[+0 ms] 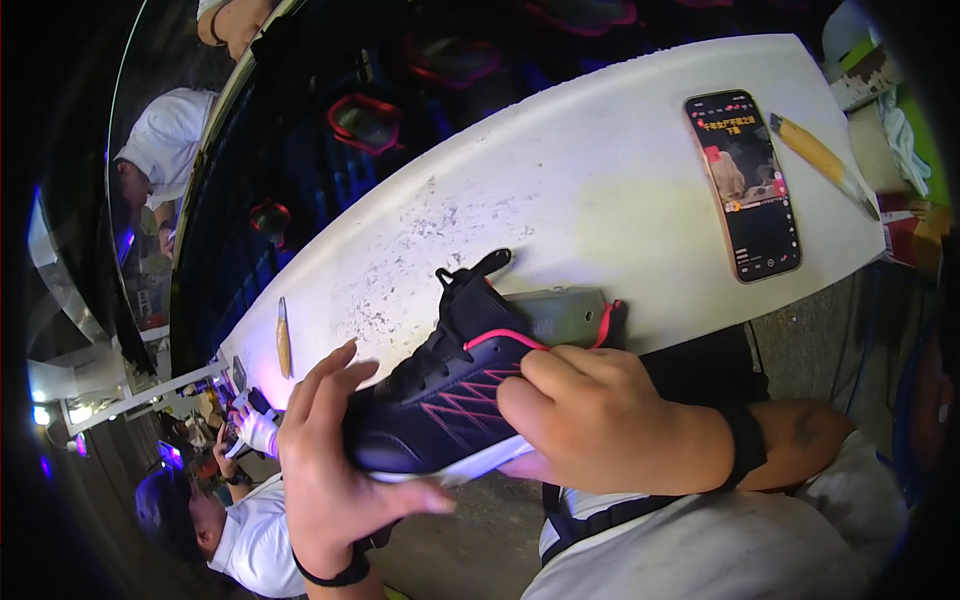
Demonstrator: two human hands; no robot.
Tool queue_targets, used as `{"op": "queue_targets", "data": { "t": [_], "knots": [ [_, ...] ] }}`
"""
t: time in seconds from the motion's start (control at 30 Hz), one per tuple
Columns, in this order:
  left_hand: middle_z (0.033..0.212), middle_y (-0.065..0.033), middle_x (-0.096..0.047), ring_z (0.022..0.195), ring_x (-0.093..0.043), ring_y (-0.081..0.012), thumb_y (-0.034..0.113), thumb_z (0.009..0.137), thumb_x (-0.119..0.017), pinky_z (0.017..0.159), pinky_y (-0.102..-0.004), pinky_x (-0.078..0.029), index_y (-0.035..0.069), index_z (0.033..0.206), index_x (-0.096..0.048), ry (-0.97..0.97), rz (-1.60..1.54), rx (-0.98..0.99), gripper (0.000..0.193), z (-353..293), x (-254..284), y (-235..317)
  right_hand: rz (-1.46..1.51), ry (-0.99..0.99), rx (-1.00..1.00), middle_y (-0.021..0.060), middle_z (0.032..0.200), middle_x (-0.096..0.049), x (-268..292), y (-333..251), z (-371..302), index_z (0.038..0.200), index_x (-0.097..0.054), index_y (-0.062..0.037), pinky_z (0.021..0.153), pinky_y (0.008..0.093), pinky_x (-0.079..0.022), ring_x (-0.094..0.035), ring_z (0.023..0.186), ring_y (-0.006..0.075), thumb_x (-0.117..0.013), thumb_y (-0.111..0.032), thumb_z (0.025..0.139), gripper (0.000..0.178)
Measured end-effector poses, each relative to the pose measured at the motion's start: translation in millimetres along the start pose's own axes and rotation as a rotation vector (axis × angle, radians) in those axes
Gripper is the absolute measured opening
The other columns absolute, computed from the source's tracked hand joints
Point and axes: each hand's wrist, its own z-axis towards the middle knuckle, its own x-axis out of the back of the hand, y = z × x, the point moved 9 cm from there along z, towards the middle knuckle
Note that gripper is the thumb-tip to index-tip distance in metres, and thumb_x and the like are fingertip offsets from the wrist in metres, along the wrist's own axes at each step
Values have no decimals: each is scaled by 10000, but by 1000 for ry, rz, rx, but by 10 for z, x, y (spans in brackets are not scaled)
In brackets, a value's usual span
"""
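A black sneaker (468,395) with pink zigzag lines, pink edging and a white sole is held at a tilt over the near edge of the white table. Inside its opening sits a greenish shoe last (562,315). My left hand (325,450) cups the toe, its fingers raised along the far side and its blurred thumb near the sole. My right hand (600,415) is closed on the near side of the shoe towards the heel, knuckles up. Some of its fingertips are hidden.
The white table (500,190) has dark scuffs. A phone (745,185) with a lit screen and a wooden-handled knife (820,160) lie at right, another wooden-handled tool (283,338) at left. A conveyor (330,150) runs behind. Co-workers in white (255,530) are at left.
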Motion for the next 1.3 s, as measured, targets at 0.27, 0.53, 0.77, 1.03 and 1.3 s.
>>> {"op": "queue_targets", "data": {
  "t": [0.27, 0.53, 0.77, 1.03, 1.3],
  "knots": [
    [799, -56, -634, 829, -583, -125, 465, 756, -802, 725, -293, -470, -77, 999, -683, -169, -625, 489, 606, -226, -610, -846, 199, 142, -105, 150, 930, -549, 289, 275, -250, 990, -590, -18, 753, 415, -520, -604, 882, 340, -751, -390, 833, 435],
    [1137, -122, -597, 1019, -548, -183, 569, 1044, -390, 953, -332, -420, -31, 1209, -582, 273, -791, 231, 651, -452, -1029, -906, 32, 164, -315, 246, 1066, -556, 939, 124, -218, 1449, -405, 28, 731, 484, -551, -643, 841, 429, -632, -566, 922, 827],
    [1286, -119, -528, 1208, -537, -254, 510, 621, -925, 1063, -395, -405, -8, 1421, -398, 667, -647, -174, 1089, 16, 161, 534, 382, 375, 264, 189, 1115, -581, 1493, -459, 326, 1318, -523, -11, 879, 420, -519, -621, 1005, 361, -760, -418, 755, 734],
    [1135, -213, -667, 978, -659, -310, 273, 631, -969, 840, -390, -535, -47, 1136, -625, 293, -418, -75, 689, -108, 576, 624, 434, 312, 293, 230, 1390, -398, 767, -543, 482, 1553, -220, -6, 1093, 494, -370, -456, 1261, 415, -757, -637, 750, 1154],
    [1155, -194, -651, 1011, -651, -290, 345, 602, -971, 871, -388, -529, -56, 1181, -592, 287, -521, -24, 800, -140, 379, 74, 1223, 118, 21, 136, 1267, -496, 557, -244, 692, 1446, -315, -11, 972, 346, -476, -527, 1189, 238, -860, -303, 752, 929]
  ]
}}
